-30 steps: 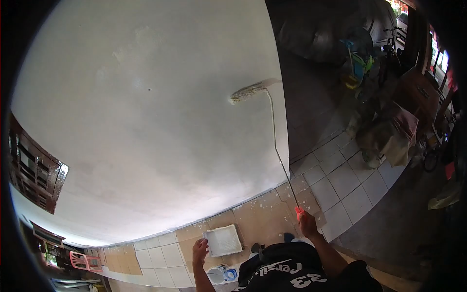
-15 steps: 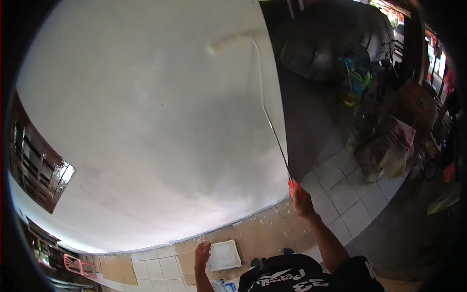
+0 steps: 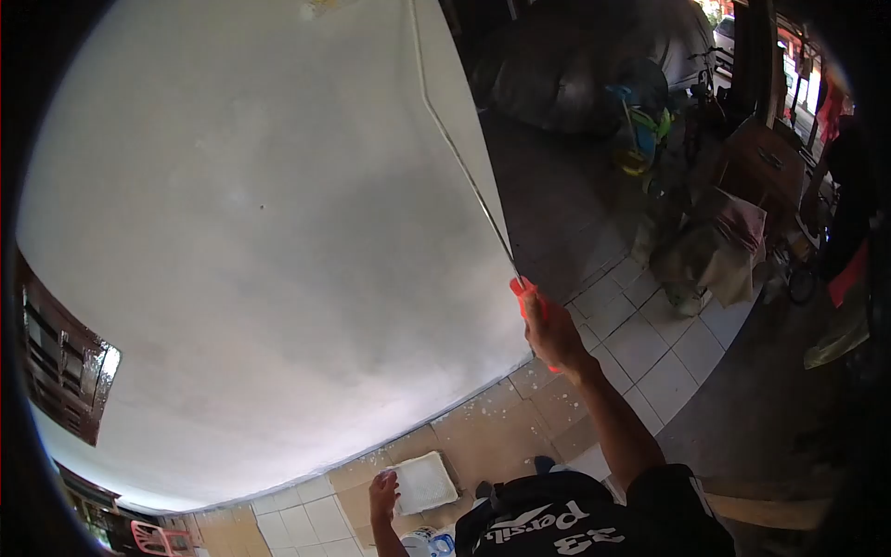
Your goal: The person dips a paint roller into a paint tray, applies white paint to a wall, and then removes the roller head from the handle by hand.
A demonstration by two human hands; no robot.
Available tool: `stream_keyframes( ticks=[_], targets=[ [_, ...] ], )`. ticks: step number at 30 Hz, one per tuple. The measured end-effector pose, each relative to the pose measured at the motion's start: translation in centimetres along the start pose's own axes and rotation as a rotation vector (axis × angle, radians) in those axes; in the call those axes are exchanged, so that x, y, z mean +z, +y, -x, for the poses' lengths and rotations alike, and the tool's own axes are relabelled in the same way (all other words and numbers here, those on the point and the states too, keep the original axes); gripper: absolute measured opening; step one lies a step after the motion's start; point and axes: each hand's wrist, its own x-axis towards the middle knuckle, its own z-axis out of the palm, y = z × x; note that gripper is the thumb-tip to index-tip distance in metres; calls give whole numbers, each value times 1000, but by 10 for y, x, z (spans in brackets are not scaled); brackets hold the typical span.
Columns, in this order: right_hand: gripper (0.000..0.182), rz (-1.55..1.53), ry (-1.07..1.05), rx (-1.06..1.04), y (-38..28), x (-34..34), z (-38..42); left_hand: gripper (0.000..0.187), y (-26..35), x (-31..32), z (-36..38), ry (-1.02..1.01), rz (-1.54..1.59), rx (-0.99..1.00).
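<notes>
My right hand (image 3: 555, 336) is wrapped round the red handle (image 3: 522, 288) of a paint roller. From it a long thin metal rod (image 3: 469, 176) runs up along the white wall (image 3: 278, 278), and part of the roller head (image 3: 325, 7) shows at the top edge of the view. Low in the view, my left hand (image 3: 383, 492) is raised with its fingers curled; whether it holds anything is too small to tell. Beside it a white paint tray (image 3: 427, 483) lies on the floor.
Brown cardboard sheets (image 3: 478, 432) with white spots cover floor along the wall. A container with a blue part (image 3: 441, 544) stands below the tray. At right are a wooden cabinet (image 3: 766, 167) and draped cloths (image 3: 733, 251); a dark covered bulk (image 3: 557, 74) is behind. A pink chair (image 3: 158, 538) is lower left.
My right hand has risen and shifted left with the roller, whose head has moved up to the top edge. The whole view has shifted somewhat. My left hand remains near the tray.
</notes>
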Motion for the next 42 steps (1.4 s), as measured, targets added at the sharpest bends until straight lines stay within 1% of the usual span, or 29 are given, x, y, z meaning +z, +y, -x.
stream_keyframes(
  ticks=[2, 3, 4, 5, 6, 7, 9, 12, 14, 15, 17, 18, 20, 21, 23, 25, 27, 28, 29, 30, 33, 34, 36, 37, 39, 40, 42],
  targets=[
    [55, 27, 30, -73, 24, 8, -7, 41, -11, 1, -3, -1, 15, -13],
    [55, 113, 72, -194, 64, 19, -5, 41, -20, 0, -6, 3, 5, -33],
    [55, 195, 112, -317, 89, 27, 4, 40, -31, -1, -5, 11, -3, -53],
    [55, 122, -4, 62, 85, 26, 28, 40, -43, -5, -4, 19, -11, -76],
    [54, 156, 35, -39, 125, 35, 50, 40, -53, -7, -1, 42, -36, -112],
    [56, 131, -21, 65, 158, 41, 80, 40, -64, -10, 4, 54, -36, -134],
    [59, 151, -58, 153, 208, 53, 131, 40, -85, -15, 12, 70, -45, -175],
    [59, 98, -85, 219, 220, 54, 136, 39, -113, -24, 13, 103, -25, -225],
    [58, 176, -114, 214, 190, 43, 113, 39, -117, -25, 11, 113, -16, -225],
    [57, 217, -127, 209, 165, 35, 91, 39, -114, -24, 9, 116, -8, -224],
    [54, 101, -52, 115, 118, 30, 47, 40, -103, -18, 1, 105, -5, -213],
    [53, 126, -17, -14, 92, 27, 27, 40, -96, -16, -2, 100, -5, -208],
    [52, 95, 20, -105, 42, 21, -8, 40, -73, -9, -4, 75, 3, -160],
    [51, 42, 20, -68, 17, 17, -22, 41, -66, -6, -5, 61, 8, -135],
    [51, 65, 57, -139, 22, 19, -27, 40, -65, -3, -9, 48, 7, -100],
    [52, 215, 132, -375, 85, 38, -25, 40, -59, 1, -17, 44, 8, -77],
    [55, 275, 32, -186, 147, 52, 22, 41, -65, -5, -10, 53, -7, -95],
    [59, 284, 60, -200, 193, 64, 51, 41, -71, -7, -7, 58, -18, -108],
    [61, 153, -81, 165, 199, 64, 85, 41, -77, -10, -4, 63, -29, -122],
    [64, 116, -95, 93, 219, 67, 115, 41, -83, -13, -2, 68, -44, -134],
    [66, 162, -100, 95, 231, 72, 120, 41, -109, -20, 0, 106, -45, -184],
    [66, 173, -42, -25, 209, 69, 109, 41, -117, -23, 4, 102, -50, -203],
    [63, 201, 1, -176, 183, 72, 74, 40, -115, -21, 1, 98, -44, -219],
    [62, 182, -3, -171, 161, 71, 56, 40, -113, -19, 1, 89, -30, -230],
    [60, 73, -45, -62, 89, 57, 20, 40, -114, -14, 0, 73, -3, -256],
    [58, -33, -88, 52, 50, 49, 6, 40, -120, -12, 3, 64, 20, -280],
    [56, -167, -118, 175, 3, 42, -12, 39, -128, -10, 1, 46, 75, -310]
  ],
)
